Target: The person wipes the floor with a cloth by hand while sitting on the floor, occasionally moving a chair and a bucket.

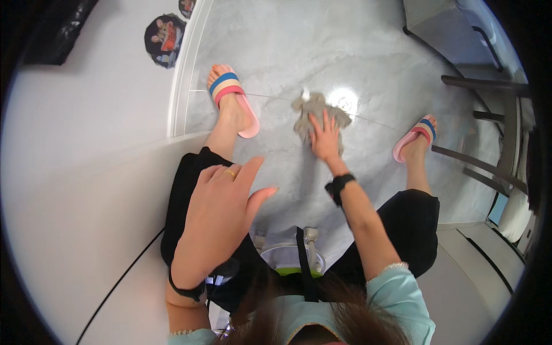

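Note:
A crumpled grey-beige cloth (317, 105) lies spread on the glossy grey tiled floor (293, 51), between my feet. My right hand (325, 138) presses flat on its lower part, fingers somewhat apart and pointing away from me; a black band is round the wrist. Raised over my left thigh, my left hand (224, 202) is empty, its thumb and index finger apart and the other fingers bent. It wears a gold-coloured ring and a black wrist strap. A small white spot (306, 94) shows at the cloth's far edge; I cannot tell what it is.
My feet wear pink slides with striped straps (226, 88). On the left stands a white wall with a picture sticker (165, 41). Dark chair or table legs (478, 166) are at the right. Below me is a seat with a white wheeled base (310, 246). White drawers (470, 263) stand lower right.

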`<state>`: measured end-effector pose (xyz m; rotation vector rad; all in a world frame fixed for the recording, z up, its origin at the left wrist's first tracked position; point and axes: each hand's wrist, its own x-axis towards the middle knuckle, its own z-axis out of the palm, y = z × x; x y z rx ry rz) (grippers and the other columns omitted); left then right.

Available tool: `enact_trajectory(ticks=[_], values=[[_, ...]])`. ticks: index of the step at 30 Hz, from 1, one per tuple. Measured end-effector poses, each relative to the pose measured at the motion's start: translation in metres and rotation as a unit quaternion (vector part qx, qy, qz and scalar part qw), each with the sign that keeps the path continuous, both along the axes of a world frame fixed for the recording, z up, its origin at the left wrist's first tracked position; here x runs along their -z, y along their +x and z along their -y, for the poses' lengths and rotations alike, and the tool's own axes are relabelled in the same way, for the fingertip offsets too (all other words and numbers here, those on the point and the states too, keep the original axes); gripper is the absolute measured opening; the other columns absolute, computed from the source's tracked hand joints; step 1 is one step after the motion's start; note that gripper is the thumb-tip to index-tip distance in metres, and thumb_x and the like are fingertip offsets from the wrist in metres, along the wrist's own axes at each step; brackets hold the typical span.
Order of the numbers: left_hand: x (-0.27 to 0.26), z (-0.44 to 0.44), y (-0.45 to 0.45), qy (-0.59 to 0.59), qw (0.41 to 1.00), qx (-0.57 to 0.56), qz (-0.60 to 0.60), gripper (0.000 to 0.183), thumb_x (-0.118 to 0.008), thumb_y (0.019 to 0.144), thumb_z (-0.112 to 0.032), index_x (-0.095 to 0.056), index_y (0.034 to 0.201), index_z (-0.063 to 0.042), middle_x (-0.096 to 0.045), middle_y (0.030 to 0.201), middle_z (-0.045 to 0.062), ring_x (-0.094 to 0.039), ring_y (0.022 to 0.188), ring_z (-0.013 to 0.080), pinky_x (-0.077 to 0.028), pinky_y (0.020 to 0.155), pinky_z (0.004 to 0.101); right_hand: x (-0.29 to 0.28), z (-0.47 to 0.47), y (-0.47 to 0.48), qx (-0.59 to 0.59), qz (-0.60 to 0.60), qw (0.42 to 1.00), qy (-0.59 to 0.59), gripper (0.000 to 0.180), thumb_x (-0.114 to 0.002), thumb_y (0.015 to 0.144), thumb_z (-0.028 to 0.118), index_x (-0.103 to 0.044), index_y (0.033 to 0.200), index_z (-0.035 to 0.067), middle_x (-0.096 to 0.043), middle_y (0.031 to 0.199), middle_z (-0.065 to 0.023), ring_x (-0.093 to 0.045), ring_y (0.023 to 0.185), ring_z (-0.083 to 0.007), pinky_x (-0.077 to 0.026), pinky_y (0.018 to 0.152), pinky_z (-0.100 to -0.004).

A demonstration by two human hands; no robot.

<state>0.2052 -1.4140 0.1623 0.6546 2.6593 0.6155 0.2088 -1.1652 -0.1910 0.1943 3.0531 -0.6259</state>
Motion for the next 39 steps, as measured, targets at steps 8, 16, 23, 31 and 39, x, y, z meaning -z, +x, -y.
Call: enact_trajectory(ticks=[8, 16, 23, 31, 39], values=[[0.009, 0.003, -0.003, -0.002, 0.999, -0.038, 0.013, 0.037, -0.067, 0.080, -0.020, -0.056, 0.112, -0.004, -0.058, 0.082, 0.010, -0.055, 0.080, 0.0307, -0.044, 0.084, 0.0384, -0.017, 0.001, -0.179, 0.070, -0.015, 0.995, 0.067, 0.048, -0.046, 0.087, 0.035, -0.042, 0.135, 0.033, -0.023, 0.150, -0.0127, -0.020, 0.135, -0.0432, -0.018, 0.105, -0.0631], [0.018, -0.015, -0.005, 0.017, 0.999, -0.029, 0.014, 0.033, -0.066, 0.081, -0.016, -0.058, 0.111, -0.004, -0.062, 0.083, 0.013, -0.057, 0.080, 0.0314, -0.045, 0.075, 0.0371, -0.007, 0.045, -0.051, -0.067, 0.027, 0.995, 0.068, 0.050, -0.047, 0.088, 0.035, -0.039, 0.137, 0.034, -0.016, 0.152, -0.0109, -0.013, 0.138, -0.0392, -0.015, 0.108, -0.0607], [0.037, -0.029, -0.013, 0.014, 0.998, -0.042, 0.053, 0.028, -0.063, 0.085, -0.012, -0.058, 0.111, -0.002, -0.065, 0.081, 0.015, -0.063, 0.074, 0.0248, -0.048, 0.071, 0.0316, -0.028, 0.066, 0.119, -0.153, 0.137, 0.978, 0.020, 0.056, -0.059, 0.084, 0.026, -0.041, 0.136, 0.032, -0.008, 0.154, -0.0066, -0.007, 0.141, -0.0341, -0.013, 0.111, -0.0562], [0.056, -0.014, -0.003, 0.056, 0.993, -0.074, 0.066, 0.031, -0.066, 0.083, -0.014, -0.059, 0.110, 0.000, -0.064, 0.078, 0.014, -0.060, 0.070, 0.0247, -0.047, 0.067, 0.0311, -0.021, 0.056, 0.166, -0.190, 0.207, 0.959, 0.018, 0.061, -0.060, 0.084, 0.018, -0.036, 0.139, 0.032, -0.006, 0.155, -0.0066, -0.005, 0.141, -0.0338, -0.012, 0.112, -0.0552], [0.050, -0.013, -0.008, 0.064, 0.989, -0.100, 0.087, 0.030, -0.066, 0.083, -0.010, -0.059, 0.110, 0.000, -0.064, 0.079, 0.011, -0.060, 0.070, 0.0227, -0.047, 0.069, 0.0295, -0.006, 0.088, 0.050, 0.082, 0.120, 0.989, -0.009, 0.057, -0.049, 0.088, 0.019, -0.032, 0.142, 0.025, -0.004, 0.153, -0.0171, -0.004, 0.138, -0.0455, -0.009, 0.107, -0.0632]])
